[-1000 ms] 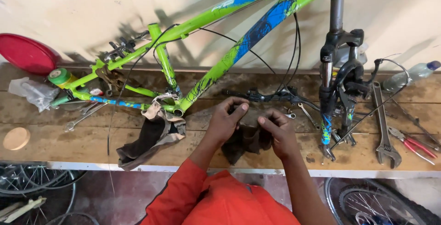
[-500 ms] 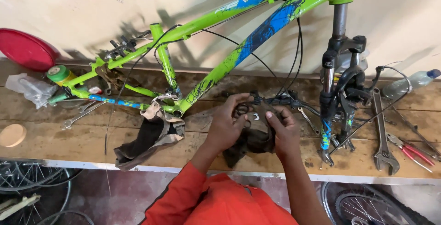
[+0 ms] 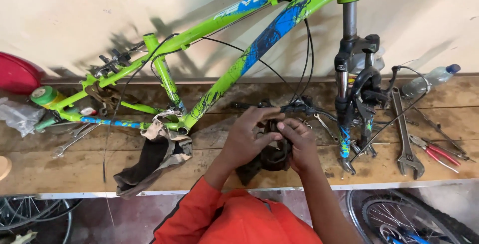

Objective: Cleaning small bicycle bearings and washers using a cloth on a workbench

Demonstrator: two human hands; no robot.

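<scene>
My left hand and my right hand meet over the wooden bench, both closed on a dark rag wrapped around a small dark part that is mostly hidden. The rag hangs down below my fingers. Just behind my hands lie the black handlebar and cables. A green and blue bicycle frame lies on the bench, leaning toward the wall, with its suspension fork standing to the right of my hands. My left sleeve is orange.
A second dirty cloth hangs off the bench edge to the left. An adjustable wrench, red-handled pliers and a plastic bottle lie on the right. Spanners, a green tape roll and a red disc sit left. Wheels below.
My hands have come together and lifted the rag a little, closing it tighter around the part. The view has shifted slightly.
</scene>
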